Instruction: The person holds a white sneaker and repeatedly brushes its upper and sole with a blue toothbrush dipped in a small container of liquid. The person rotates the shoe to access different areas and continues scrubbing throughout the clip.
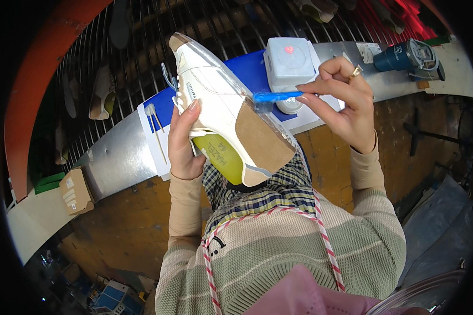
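My left hand [183,137] is closed around the laced front of a white and tan shoe upper [215,89], which is tilted with its toe up and away from me. A yellow-green last [220,157] fills the shoe's opening. Between the thumb and fingers of my right hand [347,97] is a blue brush [279,96]. Its bristle end is at the shoe's edge near the tan heel; whether the bristles touch cannot be told. Clear glossy film or coating shows along that edge.
A white square container [289,60] stands behind the brush on a blue and white sheet. Two cotton-tipped sticks [156,131] lie at left. A teal tumbler [399,56] is at far right, a small cardboard box [76,191] at far left. Beyond the ledge, shoes lie on metal rollers [152,31].
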Demonstrator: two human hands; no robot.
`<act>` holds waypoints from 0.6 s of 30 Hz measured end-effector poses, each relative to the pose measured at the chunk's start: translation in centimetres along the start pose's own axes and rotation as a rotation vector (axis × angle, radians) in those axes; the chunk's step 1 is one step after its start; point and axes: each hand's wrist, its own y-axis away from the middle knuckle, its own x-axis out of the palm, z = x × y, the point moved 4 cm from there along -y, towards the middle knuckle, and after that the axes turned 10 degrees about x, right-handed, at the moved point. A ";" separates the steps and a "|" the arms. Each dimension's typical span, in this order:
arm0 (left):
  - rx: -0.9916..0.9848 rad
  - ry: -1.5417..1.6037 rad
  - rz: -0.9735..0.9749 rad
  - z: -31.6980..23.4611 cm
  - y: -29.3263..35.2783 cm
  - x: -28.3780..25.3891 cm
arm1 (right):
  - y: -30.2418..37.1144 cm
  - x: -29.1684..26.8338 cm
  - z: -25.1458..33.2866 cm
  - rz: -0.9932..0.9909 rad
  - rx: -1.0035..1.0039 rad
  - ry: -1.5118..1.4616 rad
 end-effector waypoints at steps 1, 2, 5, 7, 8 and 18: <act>-0.002 -0.003 0.000 0.0 0.1 0.0 | -0.4 0.1 0.0 -0.002 -0.011 -0.003; 0.002 -0.010 0.018 0.0 0.2 0.1 | -0.7 0.3 -0.1 0.005 -0.028 0.020; -0.010 -0.009 0.001 0.1 0.3 0.0 | -1.7 0.4 -0.2 0.028 -0.067 0.063; -0.005 -0.006 -0.001 0.1 0.4 0.0 | -2.2 0.5 -0.4 0.048 -0.078 0.073; 0.000 -0.012 0.004 0.0 0.4 0.0 | -2.4 0.4 -0.4 0.072 -0.094 0.036; -0.106 0.300 0.046 1.2 -0.2 -0.5 | -3.0 -1.6 0.1 0.247 -0.179 -0.063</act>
